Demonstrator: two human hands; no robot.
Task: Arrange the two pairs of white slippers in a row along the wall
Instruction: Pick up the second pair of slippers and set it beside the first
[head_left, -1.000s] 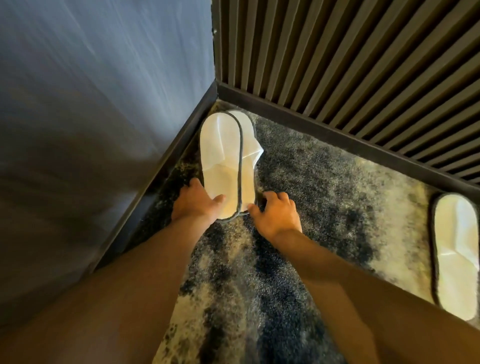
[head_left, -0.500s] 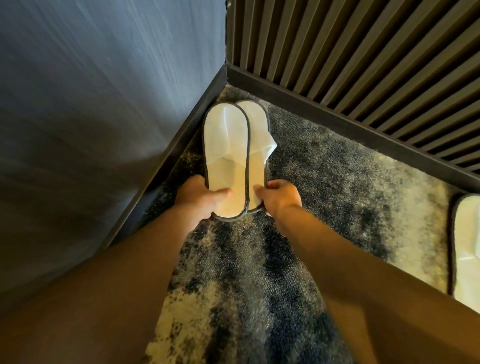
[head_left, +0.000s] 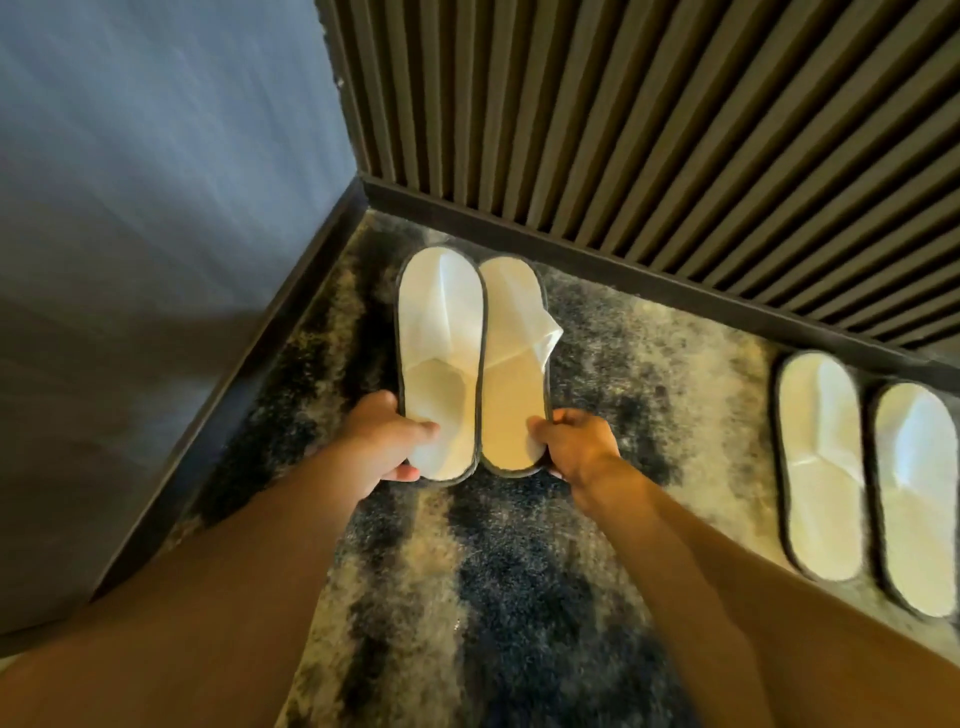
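Note:
Two white slippers with dark trim lie side by side, toes toward the corner. My left hand (head_left: 387, 436) grips the heel of the left slipper (head_left: 439, 338), thumb on the insole. My right hand (head_left: 574, 444) grips the heel of the right slipper (head_left: 514, 353), whose upper is creased and sticks out on its right side. I cannot tell whether this pair is lifted or rests on the carpet. A second pair of white slippers (head_left: 862, 488) lies at the far right, toes toward the slatted wall (head_left: 675, 130).
A mottled dark blue and cream carpet (head_left: 493, 597) covers the floor. A smooth blue-grey wall (head_left: 145, 208) stands on the left, with a dark baseboard (head_left: 249, 374) meeting the slatted wall's baseboard in the corner. Open carpet separates the two pairs.
Both hands have closed on the heels of the near pair. The pair has come away from the left baseboard toward the right, and the second pair shows more fully at the right.

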